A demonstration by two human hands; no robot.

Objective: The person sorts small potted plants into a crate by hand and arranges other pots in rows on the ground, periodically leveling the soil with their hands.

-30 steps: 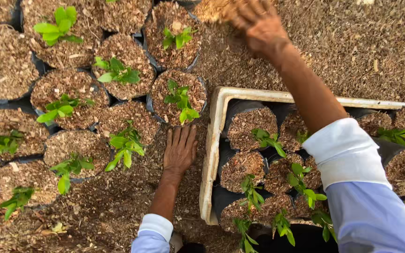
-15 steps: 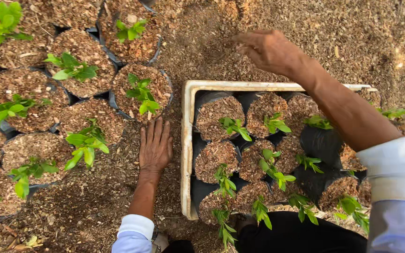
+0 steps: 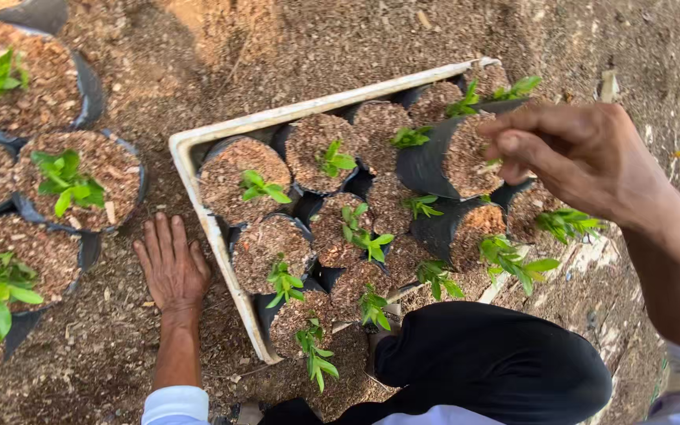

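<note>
Black seedling bag (image 3: 452,157) lifted above white tray (image 3: 198,169), tilted on side, open mouth with brown husk soil turned toward right hand (image 3: 584,153). Small green seedling pinched at soil surface, mostly hidden by fingers (image 3: 525,149). Left hand (image 3: 171,264) pressed flat on mulch ground just beside tray's left rim.

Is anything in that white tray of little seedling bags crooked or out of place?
Yes. One black plastic seedling bag near the right hand is tipped on its side, its brown soil facing sideways, while the neighbouring bags in the white rectangular tray stand upright. The left hand rests flat on the ground outside the tray.
</note>
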